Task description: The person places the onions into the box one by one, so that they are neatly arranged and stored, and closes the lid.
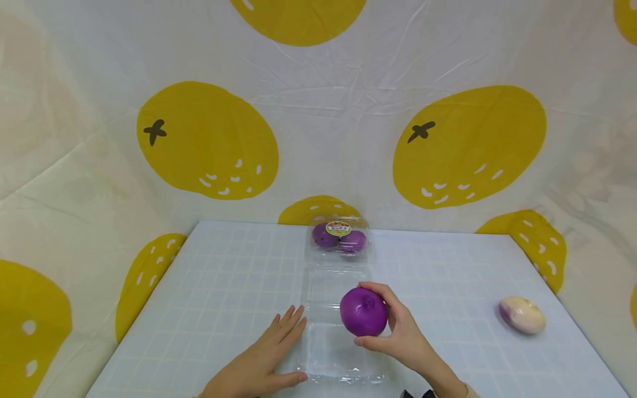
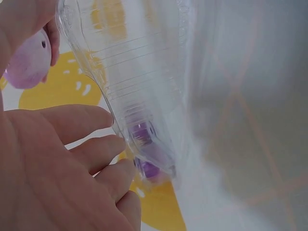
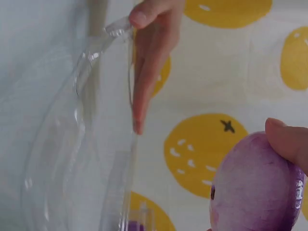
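My right hand (image 1: pixel 398 323) grips a round purple fruit (image 1: pixel 362 311) between thumb and fingers, over an open clear plastic clamshell box (image 1: pixel 338 356). In the right wrist view the fruit (image 3: pixel 255 187) shows a pale lilac side with a small dark spot. My left hand (image 1: pixel 269 354) lies at the box's left edge with its fingers extended. Up close in the left wrist view, those fingertips meet the rim of the box (image 2: pixel 120 67). One half of the box is near me and the other half folds away toward the back.
At the back edge stands a closed clear box (image 1: pixel 323 255) with two purple fruits (image 1: pixel 352 243) inside and a label (image 1: pixel 338 229) on top. A cream-and-purple oval fruit (image 1: pixel 522 315) lies on the right of the table (image 1: pixel 448 276). A patterned cloth (image 1: pixel 338 138) hangs around it.
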### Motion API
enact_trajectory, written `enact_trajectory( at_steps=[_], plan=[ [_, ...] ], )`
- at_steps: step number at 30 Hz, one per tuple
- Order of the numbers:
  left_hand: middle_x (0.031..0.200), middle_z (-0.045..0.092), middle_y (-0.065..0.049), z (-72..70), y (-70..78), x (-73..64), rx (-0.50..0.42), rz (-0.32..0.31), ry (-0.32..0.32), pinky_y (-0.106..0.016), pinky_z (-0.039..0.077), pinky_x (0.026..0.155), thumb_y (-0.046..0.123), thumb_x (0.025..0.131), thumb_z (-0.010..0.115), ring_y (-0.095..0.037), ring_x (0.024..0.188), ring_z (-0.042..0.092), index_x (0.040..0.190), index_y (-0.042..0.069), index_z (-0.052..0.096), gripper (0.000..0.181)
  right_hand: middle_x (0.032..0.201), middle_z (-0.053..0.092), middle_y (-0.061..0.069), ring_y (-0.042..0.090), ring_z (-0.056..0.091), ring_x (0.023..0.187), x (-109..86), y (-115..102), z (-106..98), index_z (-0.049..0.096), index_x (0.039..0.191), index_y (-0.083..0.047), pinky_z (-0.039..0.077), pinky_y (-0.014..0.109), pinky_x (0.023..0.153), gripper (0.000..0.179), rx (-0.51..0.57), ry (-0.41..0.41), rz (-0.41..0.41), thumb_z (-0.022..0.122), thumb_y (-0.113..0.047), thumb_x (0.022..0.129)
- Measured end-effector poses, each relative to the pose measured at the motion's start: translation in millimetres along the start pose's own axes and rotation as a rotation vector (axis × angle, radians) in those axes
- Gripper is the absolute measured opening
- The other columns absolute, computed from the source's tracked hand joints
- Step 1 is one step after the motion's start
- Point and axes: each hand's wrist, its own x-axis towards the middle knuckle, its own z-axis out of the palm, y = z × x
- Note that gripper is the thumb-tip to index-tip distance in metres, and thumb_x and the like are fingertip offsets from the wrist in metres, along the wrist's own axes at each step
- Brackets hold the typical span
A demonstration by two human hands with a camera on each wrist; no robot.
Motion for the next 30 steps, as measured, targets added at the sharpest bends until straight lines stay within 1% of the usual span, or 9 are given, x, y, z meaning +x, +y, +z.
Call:
enact_trajectory(
  at_steps=[2, 5, 10, 12, 16, 19, 23, 26, 30],
  plan=[
    [0.166, 0.006, -0.007, -0.6, 0.0, -0.1, -0.004, -0.003, -0.002, -0.027, -0.006, 0.118, 0.055, 0.096, 0.055, -0.037, 0.15, 0.013, 0.158, 0.006, 0.02, 0.086, 0.142, 0.045, 0.011, 0.02, 0.05, 0.125, 0.1, 3, 10, 0.047, 0.142, -0.017, 0.051, 0.028, 0.097, 0.086, 0.005, -0.014, 0.006, 0.091, -0.009, 0.068],
    [0.166, 0.007, -0.008, -1.2, 0.0, -0.2, -0.007, 0.006, 0.004, -0.028, -0.004, 0.118, 0.055, 0.096, 0.056, -0.037, 0.149, 0.014, 0.158, 0.005, 0.021, 0.087, 0.14, 0.045, 0.007, 0.02, 0.05, 0.125, -0.1, 8, 24, 0.047, 0.141, -0.021, 0.05, 0.028, 0.098, 0.086, -0.006, -0.025, 0.037, 0.091, -0.011, 0.067],
    [0.166, 0.007, -0.009, -1.0, -0.1, 0.3, -0.001, 0.009, 0.005, -0.028, -0.004, 0.118, 0.055, 0.096, 0.056, -0.037, 0.149, 0.014, 0.156, 0.001, 0.024, 0.087, 0.137, 0.045, 0.006, 0.024, 0.051, 0.122, -1.2, 13, 43, 0.048, 0.14, -0.024, 0.05, 0.03, 0.097, 0.084, -0.089, -0.036, 0.052, 0.091, -0.013, 0.067],
    [0.166, 0.007, -0.009, -0.8, -0.2, 0.7, -0.004, 0.004, 0.001, -0.026, -0.005, 0.118, 0.055, 0.096, 0.055, -0.037, 0.149, 0.014, 0.155, -0.001, 0.025, 0.087, 0.134, 0.044, 0.006, 0.027, 0.051, 0.121, -1.9, 15, 49, 0.048, 0.139, -0.024, 0.05, 0.033, 0.096, 0.084, -0.132, -0.038, 0.065, 0.09, -0.012, 0.067],
    [0.166, 0.007, -0.009, 0.1, -1.0, 1.0, -0.021, -0.001, -0.003, -0.024, -0.008, 0.117, 0.056, 0.096, 0.056, -0.036, 0.15, 0.013, 0.154, -0.002, 0.026, 0.088, 0.13, 0.045, 0.004, 0.029, 0.051, 0.119, -3.6, 19, 57, 0.05, 0.138, -0.025, 0.05, 0.043, 0.095, 0.086, -0.196, -0.032, 0.113, 0.09, -0.011, 0.063],
    [0.166, 0.008, -0.009, 1.0, -1.8, 1.1, -0.022, -0.002, -0.006, -0.024, -0.008, 0.117, 0.056, 0.096, 0.056, -0.037, 0.149, 0.014, 0.154, -0.002, 0.026, 0.088, 0.129, 0.047, 0.004, 0.029, 0.053, 0.118, -4.4, 24, 61, 0.05, 0.138, -0.023, 0.049, 0.05, 0.095, 0.087, -0.226, -0.037, 0.109, 0.09, -0.01, 0.062],
    [0.166, 0.008, -0.008, 1.4, -2.0, 1.6, -0.011, -0.008, -0.014, -0.027, -0.005, 0.117, 0.057, 0.095, 0.056, -0.036, 0.149, 0.014, 0.154, -0.002, 0.027, 0.089, 0.132, 0.049, 0.003, 0.029, 0.052, 0.121, -5.8, 31, 66, 0.048, 0.139, -0.019, 0.048, 0.055, 0.096, 0.087, -0.311, -0.064, 0.083, 0.09, -0.012, 0.063],
    [0.166, 0.009, -0.008, 0.8, -1.6, 2.1, -0.006, -0.015, -0.022, -0.031, -0.002, 0.117, 0.059, 0.095, 0.055, -0.035, 0.15, 0.014, 0.154, -0.001, 0.027, 0.089, 0.135, 0.049, 0.004, 0.031, 0.052, 0.122, -6.1, 36, 69, 0.046, 0.141, -0.012, 0.048, 0.057, 0.097, 0.087, -0.381, -0.085, 0.068, 0.09, -0.015, 0.065],
    [0.165, 0.011, -0.011, -0.2, -1.0, 2.7, -0.006, -0.024, -0.035, -0.03, -0.003, 0.116, 0.059, 0.095, 0.054, -0.036, 0.15, 0.014, 0.154, -0.001, 0.028, 0.089, 0.132, 0.046, 0.007, 0.034, 0.055, 0.118, -4.5, 38, 74, 0.044, 0.141, -0.003, 0.051, 0.057, 0.094, 0.086, -0.426, -0.095, 0.079, 0.089, -0.016, 0.068]
  ],
)
